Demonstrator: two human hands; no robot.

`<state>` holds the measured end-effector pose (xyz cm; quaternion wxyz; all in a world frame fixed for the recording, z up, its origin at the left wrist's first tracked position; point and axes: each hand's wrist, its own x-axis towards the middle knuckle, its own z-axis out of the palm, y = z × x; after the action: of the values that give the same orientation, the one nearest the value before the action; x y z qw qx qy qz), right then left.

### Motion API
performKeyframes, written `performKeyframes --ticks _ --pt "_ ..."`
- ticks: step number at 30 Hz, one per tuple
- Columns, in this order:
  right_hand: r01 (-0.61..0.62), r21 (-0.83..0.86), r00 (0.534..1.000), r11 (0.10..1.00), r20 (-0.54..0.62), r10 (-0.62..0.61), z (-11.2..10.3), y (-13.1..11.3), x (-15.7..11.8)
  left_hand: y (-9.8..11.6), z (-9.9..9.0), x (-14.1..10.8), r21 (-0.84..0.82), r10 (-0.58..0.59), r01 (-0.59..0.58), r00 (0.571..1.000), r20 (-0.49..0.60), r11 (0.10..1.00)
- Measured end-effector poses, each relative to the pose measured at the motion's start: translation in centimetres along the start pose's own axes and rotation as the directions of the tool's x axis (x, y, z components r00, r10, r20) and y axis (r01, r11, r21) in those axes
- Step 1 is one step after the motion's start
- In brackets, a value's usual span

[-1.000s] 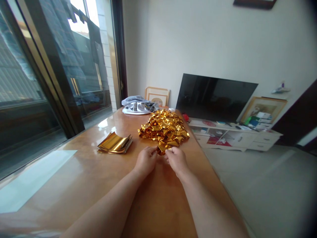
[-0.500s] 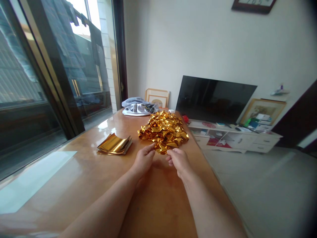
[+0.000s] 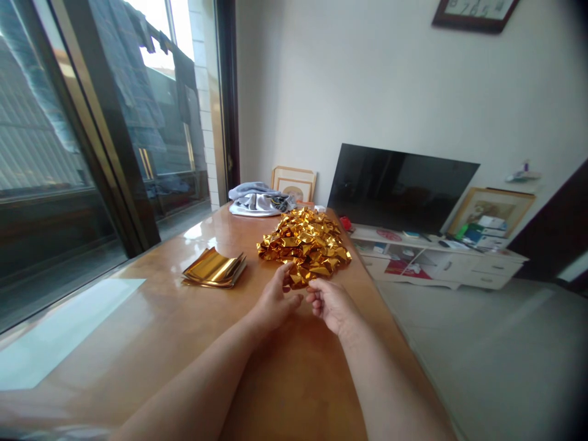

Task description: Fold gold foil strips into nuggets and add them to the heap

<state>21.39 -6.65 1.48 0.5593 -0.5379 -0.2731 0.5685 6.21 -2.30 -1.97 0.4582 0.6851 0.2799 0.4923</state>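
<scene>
On the wooden table (image 3: 215,306), a heap of folded gold foil papers (image 3: 312,236) shines in front of me. My left hand (image 3: 278,297) is at the near edge of the heap, thumb and fingers apart, beside a folded gold foil paper (image 3: 299,277). The fingers of my right hand (image 3: 333,304) are pinched at the right edge of this same piece, which overlaps the heap in view. To the left of my hands lies a stack of flat gold foil sheets (image 3: 214,269), curled at their edges.
Bundled grey-blue cloth (image 3: 257,201) lies at the table's far end. A pale sheet (image 3: 68,331) is at the left. Beyond the table's right edge are a white TV cabinet (image 3: 441,266) and a dark television (image 3: 399,190). Sliding glass doors (image 3: 92,153) stand at left.
My left hand has opened, its thumb moving down and away from the gold piece. My right hand remains pinched in nearly the same place. The view has shifted slightly.
</scene>
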Motion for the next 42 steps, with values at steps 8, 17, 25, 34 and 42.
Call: performKeyframes --ticks 8,17,25,34,42 --pt "-0.030 -0.024 0.996 0.999 0.088 0.032 0.8 0.0 -1.3 0.4 -0.2 -0.2 0.284 0.077 -0.047 0.993 -0.095 0.958" --pt "0.032 -0.020 0.967 0.999 0.252 -0.026 0.0 -1.0 -2.1 1.1 -0.3 0.0 -0.027 0.058 -0.060 0.996 -0.061 0.998" --pt "0.179 -0.009 0.975 0.984 0.135 -0.176 -0.3 -1.0 -1.7 1.5 -0.2 0.1 -0.297 0.082 -0.071 0.996 0.022 0.952" --pt "0.226 -0.023 0.958 0.974 0.187 -0.218 -0.3 -0.7 -1.7 2.1 -0.3 -0.7 -0.013 0.138 -0.138 0.990 0.029 0.990" --pt "0.245 -0.062 0.947 0.968 0.229 -0.225 -0.2 -0.8 -2.1 2.5 -0.3 -0.8 0.158 0.218 -0.220 0.975 0.029 0.963"
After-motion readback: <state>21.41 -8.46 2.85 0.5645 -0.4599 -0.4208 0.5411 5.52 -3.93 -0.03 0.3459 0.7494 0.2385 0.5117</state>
